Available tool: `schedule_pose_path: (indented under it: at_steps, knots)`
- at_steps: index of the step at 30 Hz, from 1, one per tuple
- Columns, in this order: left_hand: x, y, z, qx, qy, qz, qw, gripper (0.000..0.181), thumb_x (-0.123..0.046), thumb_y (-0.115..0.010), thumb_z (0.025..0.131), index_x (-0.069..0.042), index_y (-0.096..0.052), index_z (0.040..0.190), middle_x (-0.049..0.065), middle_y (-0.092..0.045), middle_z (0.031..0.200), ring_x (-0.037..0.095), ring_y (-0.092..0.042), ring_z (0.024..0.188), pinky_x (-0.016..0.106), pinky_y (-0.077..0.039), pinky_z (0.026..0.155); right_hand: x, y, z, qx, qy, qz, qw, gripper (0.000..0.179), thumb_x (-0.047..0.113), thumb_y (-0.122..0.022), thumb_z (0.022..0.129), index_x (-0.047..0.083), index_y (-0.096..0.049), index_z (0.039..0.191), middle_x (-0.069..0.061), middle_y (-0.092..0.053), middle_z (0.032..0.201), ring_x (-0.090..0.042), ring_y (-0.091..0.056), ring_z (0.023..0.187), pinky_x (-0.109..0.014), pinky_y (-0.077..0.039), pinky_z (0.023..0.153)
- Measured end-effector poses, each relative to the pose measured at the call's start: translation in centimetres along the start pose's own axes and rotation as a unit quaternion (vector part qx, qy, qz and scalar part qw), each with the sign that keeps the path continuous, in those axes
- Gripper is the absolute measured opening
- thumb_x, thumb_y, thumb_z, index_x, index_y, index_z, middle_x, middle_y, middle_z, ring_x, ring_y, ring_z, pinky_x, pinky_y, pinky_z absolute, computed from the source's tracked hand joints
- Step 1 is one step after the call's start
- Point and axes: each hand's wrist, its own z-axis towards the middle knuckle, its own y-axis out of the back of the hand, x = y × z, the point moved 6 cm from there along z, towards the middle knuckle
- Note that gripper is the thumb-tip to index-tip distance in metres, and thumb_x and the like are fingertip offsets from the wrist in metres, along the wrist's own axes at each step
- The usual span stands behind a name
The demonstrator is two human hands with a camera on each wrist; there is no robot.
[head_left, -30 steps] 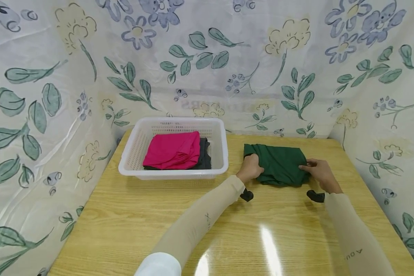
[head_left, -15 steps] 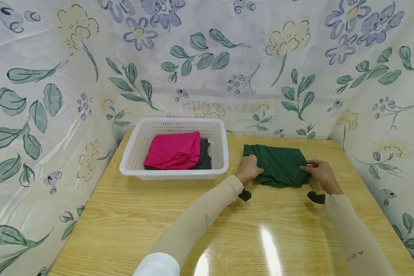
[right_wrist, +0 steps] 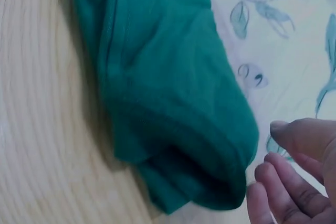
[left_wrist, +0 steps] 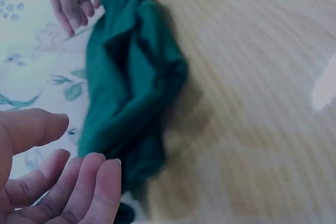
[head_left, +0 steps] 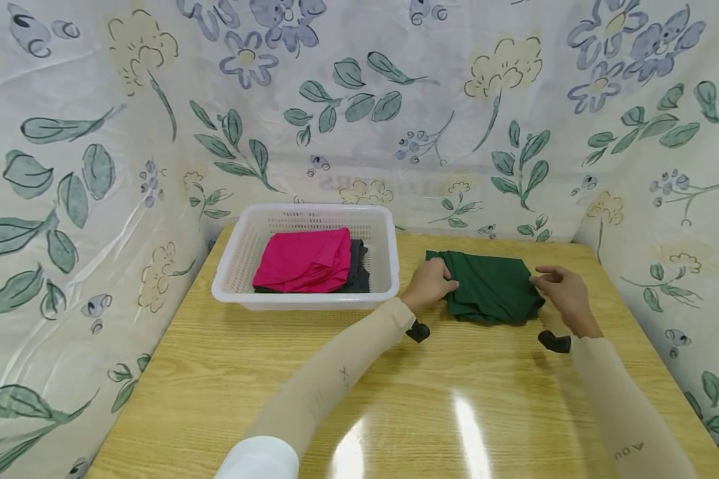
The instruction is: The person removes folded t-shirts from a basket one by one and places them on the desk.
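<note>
My left hand and right hand are loose, holding nothing, beside the rumpled, folded dark-green cloth on the yellow wooden desk; pinching only one layer could unfold it.

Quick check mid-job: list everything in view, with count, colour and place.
table: 1, yellow-brown wood, under everything
floral sheeting: count unclear, off-white, behind and beside the table
basket: 1, white, table's back left
pink cloth: 1, bright pink, in the basket
dark cloth: at least 1, dark grey, under the pink
green cloth: 1, dark green, right of the basket
wrist devices: 2, black, one by each wrist
sleeves: 2, beige, one per forearm
left hand: 1, bare, at green cloth's left end
right hand: 1, bare, just off its right end
</note>
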Motion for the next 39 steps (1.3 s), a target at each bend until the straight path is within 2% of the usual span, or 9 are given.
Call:
schedule_pose_path:
  at_steps: [1,2,5,10,15,20,26,31,39]
  knots:
    - [-0.2,0.3,-0.1,0.001,-0.005,-0.007,1.0,0.016,-0.018,-0.073,0.099,-0.004,-0.068,0.094,0.003,-0.064,0.084,0.01,-0.055,0.063,0.022,-0.047,0.063,0.3,0.0,0.0,0.004,0.003,0.005,1.0,0.056,0.033,-0.06,0.106,-0.004,-0.051,0.146,-0.027,-0.058,0.129,-0.019,-0.063,0.097,-0.027,-0.056,0.084]
    - [-0.3,0.6,-0.1,0.004,-0.008,-0.011,0.9999,0.018,-0.018,-0.071,0.1,-0.003,-0.068,0.09,0.002,-0.062,0.078,0.009,-0.05,0.058,0.022,-0.044,0.06,0.6,-0.1,0.0,0.008,0.006,0.01,0.9999,0.056,0.034,-0.06,0.106,-0.004,-0.051,0.147,-0.025,-0.059,0.128,-0.016,-0.064,0.095,-0.025,-0.057,0.084]
    - [-0.8,1.5,-0.3,0.012,-0.021,-0.022,0.9995,0.019,-0.017,-0.067,0.102,-0.004,-0.072,0.089,0.0,-0.062,0.073,0.009,-0.047,0.052,0.022,-0.043,0.057,1.4,-0.4,0.1,0.019,0.013,0.026,0.9994,0.059,0.035,-0.061,0.105,-0.004,-0.049,0.148,-0.02,-0.059,0.125,-0.015,-0.064,0.094,-0.024,-0.056,0.083]
    - [-1.1,3.0,-0.8,0.025,-0.056,-0.036,0.9975,0.015,-0.018,-0.062,0.105,-0.006,-0.071,0.105,0.001,-0.068,0.091,0.009,-0.06,0.069,0.023,-0.05,0.066,2.7,-0.9,0.3,0.027,0.023,0.036,0.9987,0.06,0.037,-0.061,0.105,-0.003,-0.049,0.148,-0.018,-0.056,0.127,-0.022,-0.065,0.1,-0.024,-0.057,0.082]
    - [-0.8,4.7,-1.5,0.031,-0.082,-0.045,0.9952,0.016,-0.022,-0.06,0.106,-0.008,-0.067,0.109,0.002,-0.067,0.095,0.013,-0.063,0.082,0.025,-0.052,0.07,4.4,-1.4,0.3,0.035,0.03,0.033,0.9984,0.061,0.039,-0.06,0.105,0.0,-0.048,0.15,-0.023,-0.052,0.134,-0.03,-0.062,0.108,-0.029,-0.057,0.086]
    - [0.2,6.3,-2.2,0.023,-0.097,-0.041,0.9942,0.015,-0.024,-0.06,0.106,-0.011,-0.067,0.108,-0.001,-0.066,0.094,0.011,-0.062,0.081,0.026,-0.052,0.071,5.8,-2.1,0.2,0.043,0.048,0.045,0.9969,0.058,0.036,-0.062,0.104,-0.001,-0.05,0.148,-0.021,-0.054,0.131,-0.021,-0.061,0.104,-0.029,-0.058,0.085]
    - [1.3,8.7,-3.5,0.001,-0.119,-0.05,0.9916,0.013,-0.02,-0.061,0.104,-0.008,-0.067,0.106,0.002,-0.067,0.096,0.014,-0.062,0.087,0.027,-0.052,0.079,7.0,-3.2,-0.1,0.058,0.069,0.058,0.9942,0.055,0.033,-0.065,0.104,0.0,-0.052,0.147,-0.015,-0.057,0.124,-0.016,-0.063,0.101,-0.026,-0.058,0.083]
    - [1.9,10.9,-4.7,-0.016,-0.119,-0.05,0.9915,0.013,-0.019,-0.062,0.103,-0.007,-0.067,0.106,0.003,-0.066,0.097,0.016,-0.062,0.089,0.029,-0.052,0.081,8.3,-4.1,-0.1,0.068,0.079,0.069,0.9921,0.057,0.034,-0.067,0.102,0.002,-0.053,0.147,-0.01,-0.059,0.122,-0.014,-0.062,0.103,-0.027,-0.057,0.086]
    - [4.1,13.4,-6.0,-0.042,-0.105,-0.035,0.993,0.013,-0.017,-0.064,0.101,-0.006,-0.069,0.105,0.003,-0.068,0.095,0.016,-0.062,0.088,0.03,-0.052,0.08,10.8,-5.7,-0.5,0.086,0.105,0.083,0.9873,0.053,0.03,-0.067,0.102,0.003,-0.054,0.146,-0.018,-0.057,0.127,-0.019,-0.063,0.104,-0.026,-0.057,0.085]
